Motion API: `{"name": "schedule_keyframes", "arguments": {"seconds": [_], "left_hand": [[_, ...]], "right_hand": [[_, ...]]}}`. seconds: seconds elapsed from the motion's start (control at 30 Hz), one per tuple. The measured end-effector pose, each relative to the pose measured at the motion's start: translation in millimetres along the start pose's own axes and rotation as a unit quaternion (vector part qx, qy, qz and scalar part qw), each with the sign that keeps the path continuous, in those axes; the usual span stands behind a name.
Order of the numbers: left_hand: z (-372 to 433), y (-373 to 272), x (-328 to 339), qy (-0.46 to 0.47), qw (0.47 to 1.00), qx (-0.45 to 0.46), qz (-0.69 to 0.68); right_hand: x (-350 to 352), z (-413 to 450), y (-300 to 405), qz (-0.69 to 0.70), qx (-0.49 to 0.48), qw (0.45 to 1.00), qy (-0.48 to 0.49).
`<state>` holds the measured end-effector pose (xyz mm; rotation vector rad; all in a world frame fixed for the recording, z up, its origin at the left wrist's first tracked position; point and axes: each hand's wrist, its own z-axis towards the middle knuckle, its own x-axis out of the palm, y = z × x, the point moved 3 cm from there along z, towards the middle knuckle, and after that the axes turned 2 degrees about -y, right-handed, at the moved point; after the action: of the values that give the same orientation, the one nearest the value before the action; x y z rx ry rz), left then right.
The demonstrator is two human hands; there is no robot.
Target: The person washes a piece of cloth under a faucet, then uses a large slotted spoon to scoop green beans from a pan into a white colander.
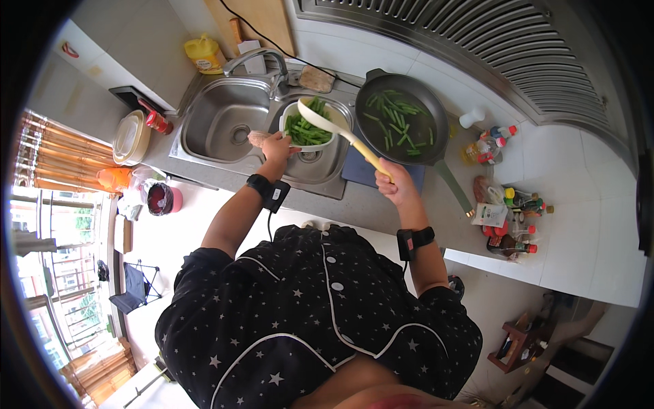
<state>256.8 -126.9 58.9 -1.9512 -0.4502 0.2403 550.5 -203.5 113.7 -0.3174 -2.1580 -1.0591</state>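
Note:
My left hand (278,148) grips the near-left rim of a white bowl (318,148), holding it over the right sink basin. Cut green beans (306,134) fill much of it. In my right hand (397,182) is the yellow handle of a cream-headed ladle (369,153). The ladle's head lies across the top of the bowl; whether it touches the beans I cannot tell. To the right, a dark frying pan (440,115) with a green handle holds more cut beans (401,120) in what looks like shallow liquid.
A steel double sink (225,110) with a faucet (280,76) sits at left. A blue board-like slab (357,171) lies under my right forearm's side of the counter. Several bottles (511,245) line the right wall. The range hood (511,56) overhangs the pan's far side.

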Motion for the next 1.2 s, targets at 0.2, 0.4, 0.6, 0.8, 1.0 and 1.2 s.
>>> {"name": "schedule_keyframes", "arguments": {"seconds": [0.2,0.4,0.6,0.8,1.0,1.2], "left_hand": [[-9,-12,-5,-0.031,0.998,0.031,0.046],[-6,-11,-14,-0.044,0.991,0.059,0.108],[18,18,-25,-0.04,0.994,0.071,0.07],[4,10,-16,-0.007,0.999,0.041,0.002],[12,23,-25,0.044,0.999,0.021,-0.009],[12,26,-28,0.025,0.997,-0.033,-0.066]], "right_hand": [[17,16,-12,0.006,0.062,0.997,0.039],[19,28,-27,0.13,0.14,0.976,0.107],[28,33,-34,0.309,0.195,0.916,0.167],[30,34,-34,0.386,0.191,0.883,0.188],[34,18,-19,0.416,0.179,0.857,0.247],[26,4,6,0.324,0.101,0.913,0.226]]}}
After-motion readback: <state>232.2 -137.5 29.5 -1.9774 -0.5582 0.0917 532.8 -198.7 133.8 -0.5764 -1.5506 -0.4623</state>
